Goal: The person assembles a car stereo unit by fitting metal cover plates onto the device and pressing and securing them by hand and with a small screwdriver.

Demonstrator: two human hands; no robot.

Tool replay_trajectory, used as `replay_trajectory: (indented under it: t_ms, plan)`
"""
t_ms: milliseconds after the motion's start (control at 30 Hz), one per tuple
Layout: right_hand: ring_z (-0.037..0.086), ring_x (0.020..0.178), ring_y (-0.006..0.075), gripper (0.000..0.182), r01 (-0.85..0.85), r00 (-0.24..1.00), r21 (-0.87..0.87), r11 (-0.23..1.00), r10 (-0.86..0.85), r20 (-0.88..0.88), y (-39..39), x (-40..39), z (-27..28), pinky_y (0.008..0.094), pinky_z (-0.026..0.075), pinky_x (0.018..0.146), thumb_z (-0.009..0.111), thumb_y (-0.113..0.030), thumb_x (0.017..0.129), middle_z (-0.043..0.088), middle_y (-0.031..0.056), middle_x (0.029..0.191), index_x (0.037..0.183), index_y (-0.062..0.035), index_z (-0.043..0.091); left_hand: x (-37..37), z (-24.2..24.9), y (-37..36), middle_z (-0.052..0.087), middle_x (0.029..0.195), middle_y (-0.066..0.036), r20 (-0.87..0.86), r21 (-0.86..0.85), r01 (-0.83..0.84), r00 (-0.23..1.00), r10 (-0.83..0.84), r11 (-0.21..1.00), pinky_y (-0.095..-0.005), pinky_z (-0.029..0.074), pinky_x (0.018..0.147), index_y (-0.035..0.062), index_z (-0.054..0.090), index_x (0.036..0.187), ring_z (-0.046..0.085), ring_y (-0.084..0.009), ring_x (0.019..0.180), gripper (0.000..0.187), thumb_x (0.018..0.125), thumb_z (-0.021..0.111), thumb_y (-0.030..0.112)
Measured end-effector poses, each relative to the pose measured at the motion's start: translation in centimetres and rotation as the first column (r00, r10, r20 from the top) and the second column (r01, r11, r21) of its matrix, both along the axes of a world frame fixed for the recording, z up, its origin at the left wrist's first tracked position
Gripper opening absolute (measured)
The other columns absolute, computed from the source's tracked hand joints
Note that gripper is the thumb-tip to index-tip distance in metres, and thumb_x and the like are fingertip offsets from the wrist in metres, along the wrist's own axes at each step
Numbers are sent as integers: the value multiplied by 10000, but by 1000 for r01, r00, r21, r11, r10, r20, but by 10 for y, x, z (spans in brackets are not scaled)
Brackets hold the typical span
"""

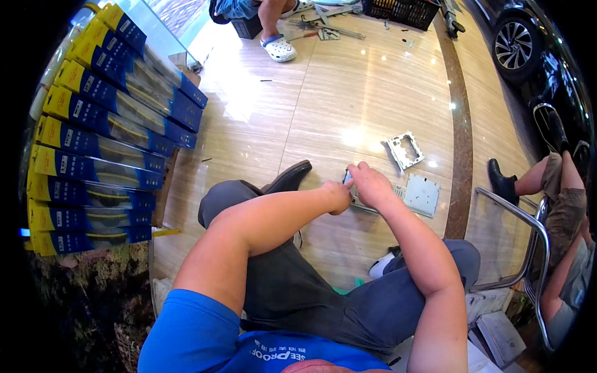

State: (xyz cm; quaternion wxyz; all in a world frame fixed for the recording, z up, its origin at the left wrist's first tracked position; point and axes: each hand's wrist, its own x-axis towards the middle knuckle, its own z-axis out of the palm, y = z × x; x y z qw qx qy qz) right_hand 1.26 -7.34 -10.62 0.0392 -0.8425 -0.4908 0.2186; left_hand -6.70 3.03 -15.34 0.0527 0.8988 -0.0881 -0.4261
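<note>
My left hand (336,197) is closed, its fingertips meeting those of my right hand (370,185) over a flat metal casing (365,206). The right fingers are bent and pressed together at the casing's far left corner, where a small dark part shows. Whatever is between the fingertips is hidden by the hands. Just right of the casing lies a flat pale metal plate (421,194) with a slotted edge. Farther off on the floor stands a white rectangular frame (405,151) with a large opening.
A rack of blue and yellow wiper-blade packages (87,168) stands at left. Loose tools (326,30) and a black crate (401,11) lie at the far side, by another person's clog (279,49). At right are a car wheel (515,43), a metal chair (528,217) and a seated person.
</note>
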Motion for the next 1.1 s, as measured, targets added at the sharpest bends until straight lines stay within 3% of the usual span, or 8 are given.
replay_trajectory:
  t_ms: [133, 433, 533, 600, 767, 1100]
  plan:
    - [644, 1004, 368, 396, -9, 1000, -18, 1000, 9, -16, 1, -1, 0, 461, 536, 818, 588, 11, 806, 603, 186, 1079, 1185, -84, 526, 1, -9, 0, 224, 1613, -173, -1, -4, -10, 1000, 10, 1000, -438, 545, 911, 141, 601, 1328, 606, -305, 1212, 537, 801, 699, 107]
    - [638, 1014, 376, 441, 15, 996, 19, 1000, -13, -88, 1, -2, 5, 464, 533, 824, 637, 17, 769, 602, 185, 1055, 1181, -83, 516, 0, -25, 2, 455, 1476, -148, 29, -6, -5, 1000, 5, 1000, -420, 557, 874, 138, 668, 1223, 635, -290, 1159, 425, 798, 695, 127]
    - [658, 944, 392, 325, 6, 1000, 18, 1000, -6, -16, 0, 2, -12, 471, 550, 774, 617, -73, 850, 605, 203, 1031, 1156, -66, 510, -2, -25, 3, 517, 1422, -135, 84, -12, 15, 996, -14, 1000, -420, 559, 869, 143, 696, 1174, 644, -283, 1139, 376, 799, 679, 127]
    - [667, 923, 385, 273, 9, 1000, 51, 999, -10, 19, -1, 3, -12, 472, 553, 753, 593, -164, 895, 609, 208, 1014, 1135, -59, 518, -2, -35, 6, 473, 1456, -147, 70, -33, 58, 996, -55, 998, -422, 560, 875, 132, 691, 1173, 644, -278, 1135, 353, 824, 646, 158]
    - [664, 928, 380, 276, -1, 1000, 75, 997, 0, 9, -5, 3, -9, 470, 546, 766, 592, -163, 895, 610, 203, 1014, 1144, -67, 524, -4, -5, 4, 470, 1450, -139, 73, -24, 23, 997, -21, 999, -426, 542, 912, 134, 671, 1201, 626, -290, 1151, 357, 889, 665, 309]
    - [654, 962, 374, 401, 30, 999, 43, 999, -29, -20, -1, 5, -14, 460, 539, 784, 677, -102, 813, 579, 199, 1096, 1179, -70, 517, -3, -2, 3, 394, 1506, -153, 41, -4, 13, 999, -13, 1000, -443, 525, 937, 129, 605, 1305, 608, -308, 1179, 446, 906, 654, 323]
